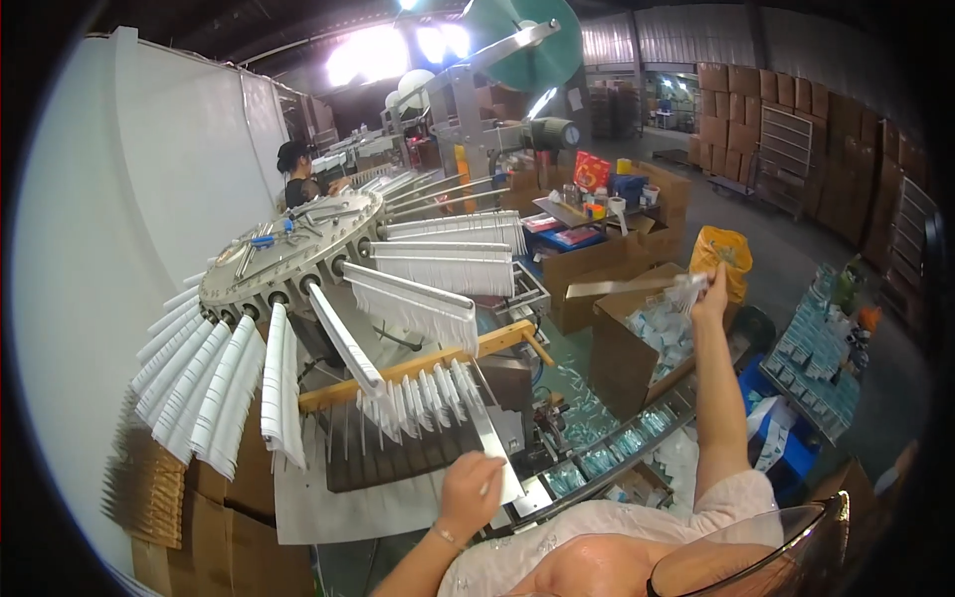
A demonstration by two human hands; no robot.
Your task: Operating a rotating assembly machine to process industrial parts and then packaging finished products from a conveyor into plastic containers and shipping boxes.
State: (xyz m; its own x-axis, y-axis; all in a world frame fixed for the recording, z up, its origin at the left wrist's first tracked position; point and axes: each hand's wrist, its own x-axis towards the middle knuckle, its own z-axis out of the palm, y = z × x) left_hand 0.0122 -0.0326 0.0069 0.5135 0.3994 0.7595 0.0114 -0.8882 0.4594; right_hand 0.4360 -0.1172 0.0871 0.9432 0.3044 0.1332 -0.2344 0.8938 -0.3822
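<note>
My right hand (709, 298) is stretched out to the right, closed on a bunch of thin white strips (684, 292). It hangs above an open cardboard box (622, 360) that holds white and pale blue packets (665, 333). Close to my body, my left hand (472, 495) is curled with its fingers pressed together; what they hold, if anything, is hidden. It is beside a flat metal strip (494, 443) at the edge of a dark rack (383, 463). Several white pieces (423, 398) stand in a row on the rack, below a wooden bar (413, 370).
A large round machine (298, 239) with white-covered arms spreads out at left. A conveyor (602, 460) carrying blue packets runs past my front. An orange bag (724, 254), a blue bin (786, 438) and a packet-covered table (821, 348) stand right. A person (298, 179) works behind the machine.
</note>
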